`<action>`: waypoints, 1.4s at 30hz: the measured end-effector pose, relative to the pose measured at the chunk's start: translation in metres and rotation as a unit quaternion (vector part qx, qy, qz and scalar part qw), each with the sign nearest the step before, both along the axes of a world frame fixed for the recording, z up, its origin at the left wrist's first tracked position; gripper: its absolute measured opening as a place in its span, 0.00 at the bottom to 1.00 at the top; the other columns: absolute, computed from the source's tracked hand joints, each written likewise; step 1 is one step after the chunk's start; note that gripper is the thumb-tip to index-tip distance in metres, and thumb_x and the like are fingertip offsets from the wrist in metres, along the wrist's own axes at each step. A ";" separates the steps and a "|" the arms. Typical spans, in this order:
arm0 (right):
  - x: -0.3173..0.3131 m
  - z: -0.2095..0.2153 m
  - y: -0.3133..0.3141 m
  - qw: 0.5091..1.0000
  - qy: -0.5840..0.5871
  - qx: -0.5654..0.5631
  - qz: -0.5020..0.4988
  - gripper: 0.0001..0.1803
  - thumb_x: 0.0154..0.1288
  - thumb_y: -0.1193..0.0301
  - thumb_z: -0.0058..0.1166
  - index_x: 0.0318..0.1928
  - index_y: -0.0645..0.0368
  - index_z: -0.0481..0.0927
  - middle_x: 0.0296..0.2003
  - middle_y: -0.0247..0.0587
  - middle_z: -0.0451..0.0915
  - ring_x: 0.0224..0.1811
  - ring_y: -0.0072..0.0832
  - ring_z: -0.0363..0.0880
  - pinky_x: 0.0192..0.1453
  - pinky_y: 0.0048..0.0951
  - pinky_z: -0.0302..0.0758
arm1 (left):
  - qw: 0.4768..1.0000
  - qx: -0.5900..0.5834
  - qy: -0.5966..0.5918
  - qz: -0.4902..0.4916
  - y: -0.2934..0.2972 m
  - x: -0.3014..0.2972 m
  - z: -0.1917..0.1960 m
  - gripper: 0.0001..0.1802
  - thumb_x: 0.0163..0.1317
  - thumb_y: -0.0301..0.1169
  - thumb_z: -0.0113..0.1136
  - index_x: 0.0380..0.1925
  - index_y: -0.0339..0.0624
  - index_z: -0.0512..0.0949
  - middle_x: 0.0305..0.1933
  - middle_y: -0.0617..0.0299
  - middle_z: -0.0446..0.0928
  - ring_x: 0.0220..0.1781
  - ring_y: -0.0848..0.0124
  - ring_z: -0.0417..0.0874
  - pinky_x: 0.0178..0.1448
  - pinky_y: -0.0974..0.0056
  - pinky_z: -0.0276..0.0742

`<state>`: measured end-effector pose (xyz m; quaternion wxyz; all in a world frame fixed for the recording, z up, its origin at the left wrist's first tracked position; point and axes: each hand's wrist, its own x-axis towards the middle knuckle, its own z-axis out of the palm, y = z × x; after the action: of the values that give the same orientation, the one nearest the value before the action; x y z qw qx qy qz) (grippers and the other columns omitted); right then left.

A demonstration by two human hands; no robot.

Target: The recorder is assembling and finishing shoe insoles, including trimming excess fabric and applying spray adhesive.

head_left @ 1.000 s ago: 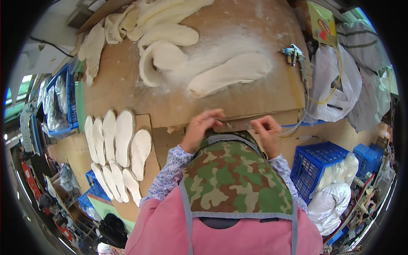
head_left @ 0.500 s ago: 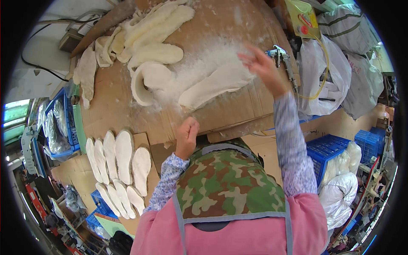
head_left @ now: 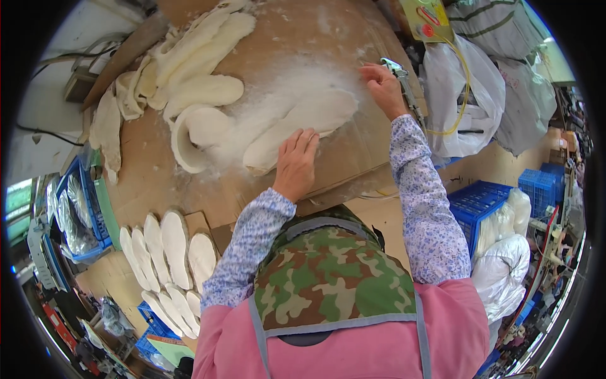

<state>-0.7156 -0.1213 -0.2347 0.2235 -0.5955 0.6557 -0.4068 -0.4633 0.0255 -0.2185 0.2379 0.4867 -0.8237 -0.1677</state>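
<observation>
A white insole point(head_left: 300, 129) lies flat on the cardboard-covered table point(head_left: 353, 155), with pale fluffy fleece point(head_left: 271, 101) spread behind it. My left hand point(head_left: 297, 164) rests on the insole's near edge, fingers stretched out and holding nothing. To the right, above the table, my right hand point(head_left: 384, 90) has its fingers loosely bent and slightly apart, and nothing shows in it. It is right beside a metal spray gun point(head_left: 404, 82), and I see no grip on that gun. A curled insole piece point(head_left: 189, 139) is left of the flat one.
More fleecy insoles point(head_left: 196, 54) are heaped at the far left. Several finished-looking insoles point(head_left: 173, 243) lie in rows at the near left. A yellow hose point(head_left: 466, 95) runs past white bags point(head_left: 454, 69) at the right. Blue crates point(head_left: 476, 208) flank the work area.
My left hand has opened from a fist and moved up onto the insole. My right hand has drawn its spread fingers in beside the spray gun. The insole lies flatter, and the view has shifted.
</observation>
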 end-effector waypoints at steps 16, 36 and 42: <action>-0.014 -0.004 0.025 0.981 0.020 0.187 0.048 0.18 0.56 0.56 0.54 0.32 0.59 0.82 0.25 0.44 0.80 0.26 0.34 0.77 0.35 0.34 0.73 | 0.998 0.019 -0.061 0.025 -0.008 -0.021 0.005 0.19 0.47 0.19 0.51 0.42 0.41 0.80 0.59 0.54 0.69 0.61 0.53 0.67 0.61 0.52 0.62; -0.128 -0.021 0.045 0.969 0.222 -0.030 -0.107 0.19 0.52 0.68 0.59 0.46 0.61 0.80 0.42 0.50 0.82 0.44 0.41 0.81 0.49 0.38 0.76 | 0.967 -0.013 -0.184 -0.174 -0.099 -0.060 -0.046 0.33 0.61 0.41 0.55 0.68 0.69 0.61 0.78 0.56 0.41 0.78 0.52 0.39 0.72 0.32 0.37; -0.133 -0.045 0.003 0.973 0.141 0.179 -0.046 0.24 0.48 0.66 0.58 0.47 0.63 0.78 0.42 0.55 0.81 0.46 0.48 0.80 0.52 0.41 0.75 | 0.976 -0.024 -0.136 -0.166 -0.095 -0.052 -0.047 0.33 0.61 0.41 0.56 0.68 0.70 0.61 0.78 0.56 0.40 0.79 0.55 0.38 0.74 0.35 0.34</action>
<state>-0.8485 -0.1186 -0.2800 0.2131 -0.5665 0.7693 -0.2045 -0.5153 -0.0697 -0.2657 0.1039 0.3558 -0.9213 -0.1177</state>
